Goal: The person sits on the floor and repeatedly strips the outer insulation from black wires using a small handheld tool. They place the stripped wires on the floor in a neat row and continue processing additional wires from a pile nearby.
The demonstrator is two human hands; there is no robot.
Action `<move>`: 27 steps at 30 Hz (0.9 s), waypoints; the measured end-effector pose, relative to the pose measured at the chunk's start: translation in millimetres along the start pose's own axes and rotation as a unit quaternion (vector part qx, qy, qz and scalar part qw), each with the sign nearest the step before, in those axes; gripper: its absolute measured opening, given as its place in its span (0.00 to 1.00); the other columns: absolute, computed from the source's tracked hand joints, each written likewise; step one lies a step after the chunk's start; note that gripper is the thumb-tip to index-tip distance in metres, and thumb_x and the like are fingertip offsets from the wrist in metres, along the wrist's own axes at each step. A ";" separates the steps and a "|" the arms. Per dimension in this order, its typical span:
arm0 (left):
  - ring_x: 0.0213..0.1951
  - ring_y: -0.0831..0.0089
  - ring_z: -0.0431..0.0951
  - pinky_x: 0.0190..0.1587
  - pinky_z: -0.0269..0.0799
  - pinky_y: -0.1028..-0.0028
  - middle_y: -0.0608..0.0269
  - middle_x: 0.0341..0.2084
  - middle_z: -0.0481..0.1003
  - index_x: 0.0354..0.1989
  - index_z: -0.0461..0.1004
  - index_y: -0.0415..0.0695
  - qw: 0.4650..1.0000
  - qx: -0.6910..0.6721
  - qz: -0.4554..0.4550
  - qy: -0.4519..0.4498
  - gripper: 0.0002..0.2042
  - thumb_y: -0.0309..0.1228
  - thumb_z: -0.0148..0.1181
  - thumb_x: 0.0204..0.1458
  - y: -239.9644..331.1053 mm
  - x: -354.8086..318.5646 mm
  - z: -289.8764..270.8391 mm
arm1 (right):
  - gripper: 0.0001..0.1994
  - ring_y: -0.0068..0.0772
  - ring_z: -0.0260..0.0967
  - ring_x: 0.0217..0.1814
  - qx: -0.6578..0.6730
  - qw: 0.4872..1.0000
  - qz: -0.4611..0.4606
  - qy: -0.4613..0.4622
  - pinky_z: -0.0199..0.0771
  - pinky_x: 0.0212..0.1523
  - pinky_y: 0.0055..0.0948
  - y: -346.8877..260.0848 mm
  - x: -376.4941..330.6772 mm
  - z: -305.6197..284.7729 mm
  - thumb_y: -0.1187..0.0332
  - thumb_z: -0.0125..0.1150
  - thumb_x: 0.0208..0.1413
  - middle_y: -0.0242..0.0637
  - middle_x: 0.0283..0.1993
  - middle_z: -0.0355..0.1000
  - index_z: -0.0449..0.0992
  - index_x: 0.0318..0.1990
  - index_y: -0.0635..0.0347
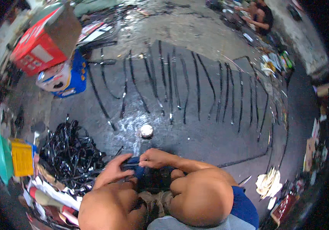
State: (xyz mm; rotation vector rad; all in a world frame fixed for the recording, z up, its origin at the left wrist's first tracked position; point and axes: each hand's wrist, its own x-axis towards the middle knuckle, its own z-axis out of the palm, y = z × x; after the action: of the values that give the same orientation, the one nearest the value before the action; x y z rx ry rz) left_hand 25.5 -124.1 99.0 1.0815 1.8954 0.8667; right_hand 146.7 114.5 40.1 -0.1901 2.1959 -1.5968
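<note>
My right hand (157, 158) is closed in front of my knees, its fingers pinching a glossy black strip (130, 165). Beside it, my left hand (115, 167) has its thumb and fingers apart, with the strip passing in the gap between them. A tangled heap of shiny black strips (70, 149) lies to the left. Ahead, several black strips (197, 88) are spread roughly side by side across a dark mat (172, 143). A small round whitish object (146, 131) stands on the mat just beyond my hands.
A red carton (37, 53) rests on a blue box (78, 76) at the far left. Nearer left are a green basin (2, 157) and a yellow container (21, 157). A pale bundle (268, 183) lies at the right. Another person (259, 17) sits at the far right.
</note>
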 end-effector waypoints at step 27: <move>0.30 0.80 0.76 0.32 0.73 0.80 0.69 0.29 0.75 0.53 0.76 0.36 0.783 -0.593 -0.140 0.124 0.19 0.17 0.55 0.51 -35.1 122.0 33.0 | 0.31 0.33 0.78 0.46 0.109 0.855 -0.017 0.507 0.83 0.43 0.31 -21.0 30.6 -59.3 0.69 0.78 0.48 0.41 0.46 0.77 0.66 0.56 0.65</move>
State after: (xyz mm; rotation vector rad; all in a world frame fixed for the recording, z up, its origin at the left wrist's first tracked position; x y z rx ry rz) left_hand -0.5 -23.2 19.3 -0.1032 1.1757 1.7026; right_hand 92.1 148.9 67.2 0.8926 2.6411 -2.2676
